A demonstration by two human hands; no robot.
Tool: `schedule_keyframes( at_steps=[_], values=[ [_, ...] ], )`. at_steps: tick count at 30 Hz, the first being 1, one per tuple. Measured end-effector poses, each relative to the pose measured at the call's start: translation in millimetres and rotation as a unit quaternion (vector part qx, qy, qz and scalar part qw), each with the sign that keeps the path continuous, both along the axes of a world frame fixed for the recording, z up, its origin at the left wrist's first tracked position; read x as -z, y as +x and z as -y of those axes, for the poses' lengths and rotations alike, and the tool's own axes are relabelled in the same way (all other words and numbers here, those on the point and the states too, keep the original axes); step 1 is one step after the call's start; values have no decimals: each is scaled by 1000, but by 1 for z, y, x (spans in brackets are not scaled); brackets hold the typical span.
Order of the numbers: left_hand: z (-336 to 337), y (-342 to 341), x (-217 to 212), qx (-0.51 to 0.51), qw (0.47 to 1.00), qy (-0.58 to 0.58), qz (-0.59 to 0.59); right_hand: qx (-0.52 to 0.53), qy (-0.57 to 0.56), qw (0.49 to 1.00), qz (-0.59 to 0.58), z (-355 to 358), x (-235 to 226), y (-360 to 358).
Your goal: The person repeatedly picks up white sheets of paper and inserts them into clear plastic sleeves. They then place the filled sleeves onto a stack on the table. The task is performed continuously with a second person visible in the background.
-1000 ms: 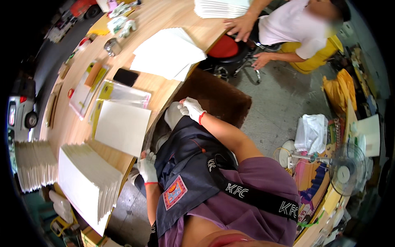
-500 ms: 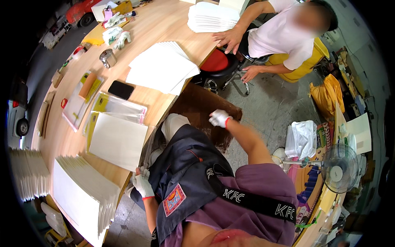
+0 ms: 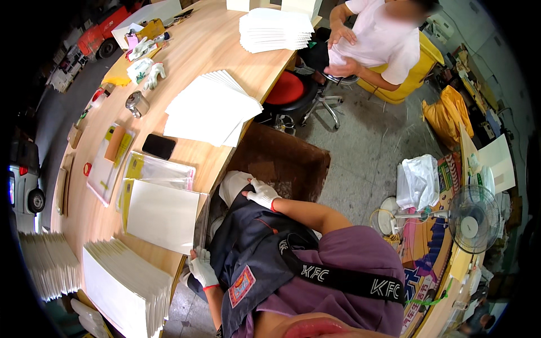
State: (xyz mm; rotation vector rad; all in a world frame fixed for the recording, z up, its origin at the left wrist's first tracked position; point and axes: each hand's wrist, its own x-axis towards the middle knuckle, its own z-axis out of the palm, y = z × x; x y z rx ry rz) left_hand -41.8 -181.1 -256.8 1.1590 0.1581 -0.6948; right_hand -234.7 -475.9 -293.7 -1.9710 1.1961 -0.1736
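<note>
Both my hands wear white gloves with red cuffs. My left hand (image 3: 202, 269) is at the wooden table's (image 3: 225, 50) near edge, its fingers closed on the corner of a clear plastic sleeve (image 3: 198, 221) that overhangs the edge. A white sheet (image 3: 160, 215) lies by that sleeve. My right hand (image 3: 262, 195) rests over my lap on a dark apron (image 3: 248, 248), next to my white-covered knee (image 3: 232, 185), and holds nothing.
White sheet stacks (image 3: 127, 287) (image 3: 211, 107) (image 3: 275, 29) lie on the table, with a black phone (image 3: 158, 146), a tape roll (image 3: 136, 103) and spare gloves (image 3: 147, 70). A brown cardboard box (image 3: 282, 163) stands by my knee. Another person (image 3: 375, 42) sits beyond a red stool (image 3: 286, 89). A fan (image 3: 470, 219) is at the right.
My right hand swung out to the right, then came back down onto my lap. My left hand stays at the table edge. The other person drew a hand off the far paper stack.
</note>
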Motion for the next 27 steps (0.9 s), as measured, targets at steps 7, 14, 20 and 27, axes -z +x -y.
schedule_keyframes(
  at_steps=[7,14,20,27],
  values=[
    [-3,7,8,12,1000,-10,-2,4,31,999,-5,0,-12,-2],
    [-3,3,10,0,1000,-19,-13,-3,26,1000,-4,-2,-11,0],
    [-5,-2,7,-34,999,-26,22,14,52,998,-11,-1,-17,1],
    [-12,-3,-3,-6,999,-4,36,22,7,1000,8,1,-14,-1]
  ],
)
